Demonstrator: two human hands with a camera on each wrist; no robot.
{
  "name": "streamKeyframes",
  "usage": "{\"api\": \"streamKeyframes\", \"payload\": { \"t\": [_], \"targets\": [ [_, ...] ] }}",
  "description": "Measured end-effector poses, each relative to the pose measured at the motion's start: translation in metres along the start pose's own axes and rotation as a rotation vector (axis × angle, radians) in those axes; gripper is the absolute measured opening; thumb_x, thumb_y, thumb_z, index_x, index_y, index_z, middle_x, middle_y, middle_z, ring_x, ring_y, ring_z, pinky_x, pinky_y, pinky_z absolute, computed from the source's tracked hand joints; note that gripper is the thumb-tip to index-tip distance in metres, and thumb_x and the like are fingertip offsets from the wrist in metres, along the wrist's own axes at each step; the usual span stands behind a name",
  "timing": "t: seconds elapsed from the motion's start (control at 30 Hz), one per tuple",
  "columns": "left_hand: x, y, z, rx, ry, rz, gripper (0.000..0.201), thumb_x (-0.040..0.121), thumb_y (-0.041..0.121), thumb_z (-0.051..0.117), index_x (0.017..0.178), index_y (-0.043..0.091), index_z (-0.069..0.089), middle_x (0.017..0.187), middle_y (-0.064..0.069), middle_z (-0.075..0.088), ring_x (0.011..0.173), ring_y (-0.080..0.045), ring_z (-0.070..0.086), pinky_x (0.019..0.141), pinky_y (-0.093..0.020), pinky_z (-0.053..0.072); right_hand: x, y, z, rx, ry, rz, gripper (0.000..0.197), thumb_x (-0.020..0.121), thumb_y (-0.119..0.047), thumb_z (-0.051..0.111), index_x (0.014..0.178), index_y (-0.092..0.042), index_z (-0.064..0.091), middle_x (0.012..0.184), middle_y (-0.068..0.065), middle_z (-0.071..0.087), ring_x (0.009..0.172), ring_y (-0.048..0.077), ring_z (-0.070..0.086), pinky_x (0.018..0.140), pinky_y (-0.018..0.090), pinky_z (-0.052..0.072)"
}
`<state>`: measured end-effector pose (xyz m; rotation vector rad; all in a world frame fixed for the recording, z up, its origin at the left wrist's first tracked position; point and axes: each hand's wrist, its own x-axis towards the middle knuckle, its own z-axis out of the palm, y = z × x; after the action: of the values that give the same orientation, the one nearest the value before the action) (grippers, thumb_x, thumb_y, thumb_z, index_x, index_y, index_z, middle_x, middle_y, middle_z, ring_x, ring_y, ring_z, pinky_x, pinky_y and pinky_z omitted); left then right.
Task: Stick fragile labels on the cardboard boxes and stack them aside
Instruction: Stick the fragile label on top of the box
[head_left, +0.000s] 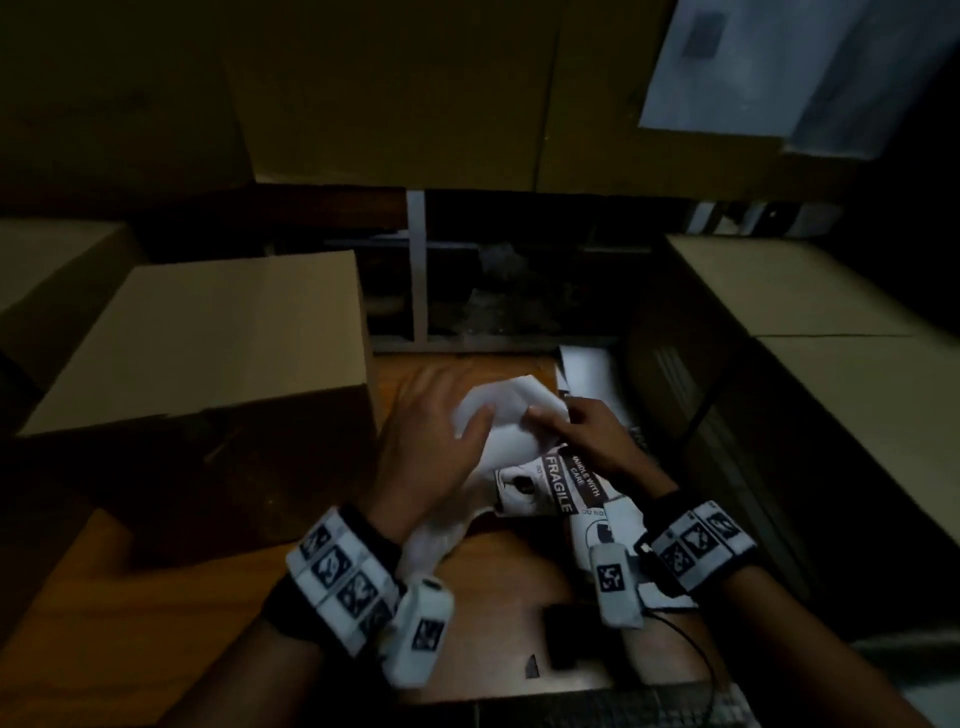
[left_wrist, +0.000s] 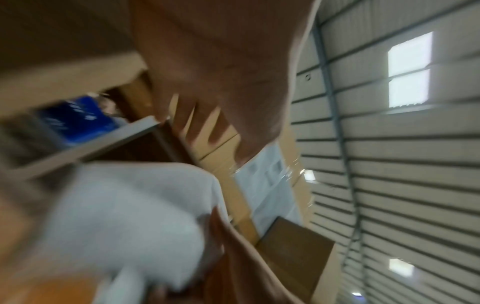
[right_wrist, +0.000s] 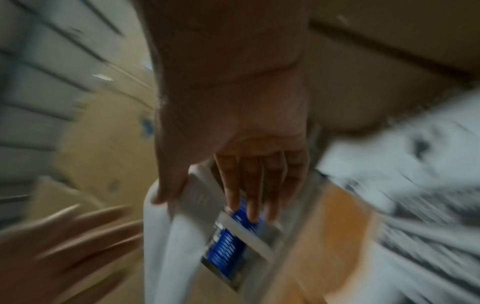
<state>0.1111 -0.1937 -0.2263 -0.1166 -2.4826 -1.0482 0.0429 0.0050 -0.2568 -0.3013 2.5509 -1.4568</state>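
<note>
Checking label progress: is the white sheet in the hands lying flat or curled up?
Curled up. The white sheet arches off the wooden table, pinched by the right hand; the left hand touches it.

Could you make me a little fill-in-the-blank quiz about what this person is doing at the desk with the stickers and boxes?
1. The big word printed on the label sheet under the hands reads ____.
2. The closed cardboard box sits to the ____ of both hands.
3. The right hand pinches a curled piece of ____ paper.
4. The left hand and the sheets lie over a ____ table.

Missing words: FRAGILE; left; white; wooden
</note>
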Motion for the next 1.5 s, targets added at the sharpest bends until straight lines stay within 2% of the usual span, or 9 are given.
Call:
{"api": "streamKeyframes", "payload": {
  "t": [0.17, 0.3, 0.4, 0.53, 0.67, 0.77, 0.93, 1.27, 1.5],
  "targets": [
    [0.047, 0.012, -0.021, -0.156, -0.351, 0.064, 0.02, 0.091, 0.028, 0.066, 0.102, 0.011, 0.071, 0.096, -0.003, 0.07, 0.089, -0.016, 0.064, 0.08, -0.037, 0.053, -0.025, -0.05, -0.03, -0.081, 0.023, -0.09, 0.05, 0.071, -0.066, 0.07, 0.087, -0.019, 0.073, 0.084, 0.008, 0.074, 0.074, 0.014, 0.07, 0.066, 0.032, 0.055],
    [0.055, 0.017, -0.037, -0.319, -0.495, 0.124, 0.016, 0.09, 0.014, 0.068, 0.074, 0.013, 0.068, 0.067, 0.003, 0.061, 0.061, -0.001, 0.053, 0.059, -0.021, 0.043, -0.04, -0.071, -0.045, -0.172, 0.104, -0.12, 0.08, 0.063, -0.079, 0.065, 0.092, -0.004, 0.072, 0.085, 0.02, 0.07, 0.069, 0.026, 0.066, 0.061, 0.036, 0.047],
    [0.058, 0.02, -0.047, -0.315, -0.488, 0.162, 0.024, 0.088, 0.012, 0.07, 0.065, 0.019, 0.064, 0.059, 0.009, 0.058, 0.056, 0.001, 0.05, 0.057, -0.023, 0.039, -0.057, -0.088, -0.053, -0.239, 0.101, -0.119, 0.075, 0.061, -0.079, 0.064, 0.093, -0.011, 0.073, 0.082, 0.011, 0.073, 0.075, 0.025, 0.07, 0.063, 0.035, 0.05],
    [0.059, 0.032, -0.07, -0.332, -0.578, 0.213, 0.017, 0.084, 0.014, 0.074, 0.069, 0.011, 0.067, 0.065, -0.002, 0.062, 0.063, -0.007, 0.055, 0.06, -0.025, 0.042, -0.074, -0.119, -0.067, -0.357, 0.003, -0.115, 0.071, 0.058, -0.071, 0.066, 0.093, -0.009, 0.071, 0.081, 0.001, 0.073, 0.067, 0.0, 0.067, 0.064, 0.029, 0.051],
    [0.059, 0.035, -0.117, -0.292, -0.425, 0.177, 0.024, 0.087, 0.015, 0.071, 0.067, 0.011, 0.06, 0.068, -0.008, 0.055, 0.064, -0.015, 0.052, 0.058, -0.026, 0.038, -0.1, -0.153, -0.102, -0.317, -0.089, -0.151, 0.033, 0.083, -0.03, 0.07, 0.109, -0.01, 0.07, 0.096, -0.002, 0.072, 0.077, 0.001, 0.068, 0.065, 0.013, 0.052],
    [0.051, 0.037, -0.157, -0.221, -0.255, 0.129, 0.021, 0.093, 0.016, 0.064, 0.072, 0.011, 0.062, 0.076, -0.01, 0.06, 0.07, -0.022, 0.056, 0.062, -0.034, 0.042, -0.124, -0.168, -0.116, -0.385, 0.021, -0.24, 0.022, 0.083, -0.032, 0.07, 0.101, -0.02, 0.071, 0.084, -0.017, 0.068, 0.069, -0.013, 0.063, 0.064, 0.003, 0.046],
    [0.01, 0.066, -0.183, 0.152, 0.116, 0.288, 0.01, 0.093, 0.019, 0.061, 0.086, 0.013, 0.063, 0.079, -0.001, 0.061, 0.07, -0.014, 0.057, 0.059, -0.035, 0.046, -0.134, -0.183, -0.059, 0.17, 0.095, -0.349, 0.021, 0.091, -0.023, 0.063, 0.09, -0.004, 0.073, 0.082, 0.011, 0.074, 0.074, 0.02, 0.069, 0.069, 0.026, 0.056],
    [-0.073, 0.064, -0.219, 0.729, 0.405, 0.472, 0.006, 0.079, 0.012, 0.068, 0.082, 0.011, 0.063, 0.077, -0.008, 0.059, 0.066, -0.023, 0.056, 0.055, -0.027, 0.032, -0.145, -0.266, 0.077, 0.529, -0.013, -0.311, 0.039, 0.079, -0.039, 0.076, 0.092, -0.002, 0.073, 0.074, 0.013, 0.065, 0.062, 0.019, 0.059, 0.055, 0.025, 0.047],
    [-0.084, 0.038, -0.247, 0.862, 0.458, 0.462, 0.005, 0.08, 0.015, 0.062, 0.081, 0.01, 0.064, 0.074, -0.009, 0.058, 0.063, -0.025, 0.054, 0.049, -0.031, 0.039, -0.118, -0.294, 0.121, 0.508, 0.068, -0.29, 0.021, 0.091, -0.007, 0.064, 0.072, -0.012, 0.073, 0.07, 0.014, 0.069, 0.062, 0.021, 0.062, 0.063, 0.032, 0.049]
  ]
}}
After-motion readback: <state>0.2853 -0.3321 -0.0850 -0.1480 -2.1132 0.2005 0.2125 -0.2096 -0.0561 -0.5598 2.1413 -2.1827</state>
